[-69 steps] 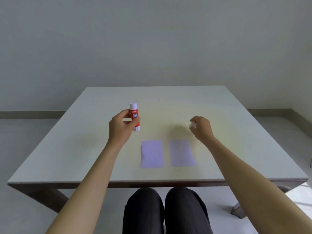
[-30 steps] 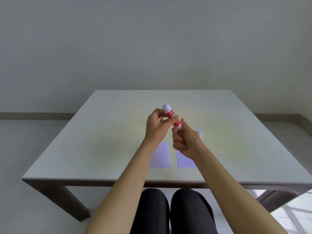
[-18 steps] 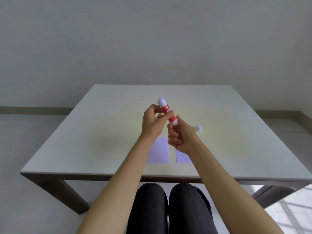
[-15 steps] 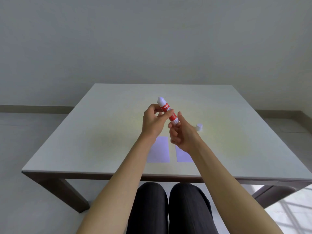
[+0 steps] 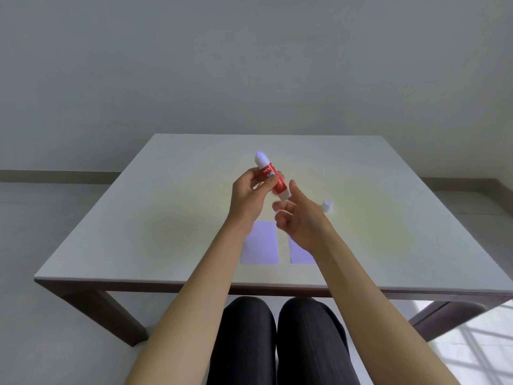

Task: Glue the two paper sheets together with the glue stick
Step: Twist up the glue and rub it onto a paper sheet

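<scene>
left hand (image 5: 248, 193): pinching glue stick (image 5: 271, 175) around its red body, thumb and fingertips closed on it; stick held above the table, tilted, white glue end up and away
right hand (image 5: 298, 218): at the stick's lower end, fingers loosely curled, thumb up; fingers blurred, can't tell whether it grips the base knob or is just off it
cap (image 5: 327, 205): off, sitting on table (image 5: 166, 218) just right of right hand
left sheet (image 5: 261, 245): flat near front edge, under the hands
right sheet (image 5: 299, 255): just beside left sheet, narrow gap, partly hidden by right wrist
step: likely twisting the base to raise glue; nothing applied yet, early in task
how to do well: keep left pinch firm so the body doesn't spin with the knob; turn only a little, since long glue breaks or smears; then tip the end down onto one sheet
arm pose: both forearms reach forward and converge at table centre, elbows off table, left wrist cocked back, right palm turned inward
</scene>
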The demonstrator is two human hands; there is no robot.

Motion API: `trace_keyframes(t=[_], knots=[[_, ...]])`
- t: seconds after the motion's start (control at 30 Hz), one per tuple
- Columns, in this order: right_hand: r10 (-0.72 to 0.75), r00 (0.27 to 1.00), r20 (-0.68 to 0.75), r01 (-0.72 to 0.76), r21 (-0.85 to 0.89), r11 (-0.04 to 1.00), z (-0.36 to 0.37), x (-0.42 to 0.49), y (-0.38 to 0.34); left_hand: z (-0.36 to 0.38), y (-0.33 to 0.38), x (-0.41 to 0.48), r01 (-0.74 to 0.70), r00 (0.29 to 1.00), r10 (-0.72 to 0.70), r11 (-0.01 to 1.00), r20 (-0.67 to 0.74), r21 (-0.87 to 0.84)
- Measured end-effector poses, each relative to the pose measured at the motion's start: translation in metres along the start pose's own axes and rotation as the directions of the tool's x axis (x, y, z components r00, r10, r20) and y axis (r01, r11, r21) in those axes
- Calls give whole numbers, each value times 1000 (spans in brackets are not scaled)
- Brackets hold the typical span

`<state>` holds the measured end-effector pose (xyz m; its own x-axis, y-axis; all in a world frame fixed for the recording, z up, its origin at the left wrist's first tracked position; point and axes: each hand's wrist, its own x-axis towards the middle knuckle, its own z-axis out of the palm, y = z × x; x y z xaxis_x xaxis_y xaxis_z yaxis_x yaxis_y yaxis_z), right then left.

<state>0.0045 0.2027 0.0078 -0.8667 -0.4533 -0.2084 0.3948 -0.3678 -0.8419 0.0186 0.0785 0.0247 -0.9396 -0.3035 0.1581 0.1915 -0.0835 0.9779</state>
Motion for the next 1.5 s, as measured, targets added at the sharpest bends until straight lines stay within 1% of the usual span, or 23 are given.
trace_keyframes(t=[0.03, 0.07, 0.1, 0.17, 0.23, 0.27, 0.3, 0.37, 0.43, 0.5, 0.6, 0.63, 0.7, 0.77, 0.8, 0.83, 0.93, 1.0, 1.1, 1.17, 1.23, 1.37, 1.5], knots=[[-90, 995, 36, 90, -2, 996, -2, 0, 0, -1, 0, 1, -3, 1000, 3, 1000, -4, -12], [-141, 988, 62, 141, 1, 990, -2, -1, 0, -2, -1, 1, -7, 1000, 7, 1000, 3, -21], [-134, 989, 61, 134, 8, 991, -3, 0, -1, -2, 0, 2, -11, 1000, 12, 1000, 18, -25], [20, 1000, 21, -21, 65, 998, -2, 1, -5, -2, 0, 1, -24, 998, 25, 1000, 60, -21], [231, 973, 21, -232, 127, 964, 1, 0, -6, -2, -2, 0, -39, 993, 40, 999, 112, -10], [304, 952, 41, -307, 141, 941, 3, -1, -7, -2, -3, 0, -44, 990, 44, 999, 137, -7], [344, 937, 58, -348, 137, 927, 2, -1, -6, -3, -4, -1, -46, 986, 47, 999, 158, -6], [369, 927, 71, -374, 105, 921, 0, -1, -4, -5, -7, -2, -36, 982, 39, 999, 185, -22], [333, 941, 67, -338, 92, 937, 0, -1, -2, -9, -8, -3, -5, 980, 18, 998, 198, -68], [222, 970, 94, -231, 99, 968, -1, 1, 0, -13, -9, -3, 28, 973, -9, 996, 231, -79], [51, 990, 130, -66, 114, 991, 0, 2, 2, -15, -10, -5, 55, 940, -51, 999, 337, -3], [39, 994, 101, -49, 103, 994, 0, 2, 1, -18, -12, -6, 44, 929, -56, 998, 365, 41], [71, 997, -35, -68, 65, 996, -3, 3, -1, -33, -18, -6, 15, 905, -86, 985, 417, 172], [66, 976, -208, -65, 9, 998, -13, 5, -2, -59, -29, -5, 21, 895, -198, 914, 400, 404], [32, 959, -280, -42, -30, 999, -19, 6, -2, -74, -35, -5, 34, 891, -260, 854, 371, 518], [-10, 944, -329, -15, -73, 997, -24, 7, -1, -86, -39, -4, 41, 887, -301, 807, 350, 589], [-83, 933, -351, 17, -188, 982, -26, 9, 7, -99, -48, -3, 22, 880, -337, 733, 334, 680], [-109, 937, -332, 8, -292, 956, -23, 9, 14, -97, -53, -1, -42, 861, -370, 632, 349, 774], [-211, 941, -266, 41, -528, 848, -17, 12, 25, -93, -64, -2, -233, 821, -364, 488, 439, 841], [-287, 932, -223, 65, -675, 735, -15, 16, 32, -93, -70, -3, -287, 811, -356, 451, 465, 845], [-343, 924, -171, 66, -810, 582, -15, 20, 39, -95, -75, -3, -313, 810, -342, 433, 476, 845], [-389, 920, -43, 113, -922, 369, -15, 20, 49, -99, -81, -1, -348, 815, -311, 413, 489, 842], [-401, 903, 155, 241, -955, 171, -15, 8, 56, -100, -82, 0, -332, 812, -313, 448, 494, 830]])
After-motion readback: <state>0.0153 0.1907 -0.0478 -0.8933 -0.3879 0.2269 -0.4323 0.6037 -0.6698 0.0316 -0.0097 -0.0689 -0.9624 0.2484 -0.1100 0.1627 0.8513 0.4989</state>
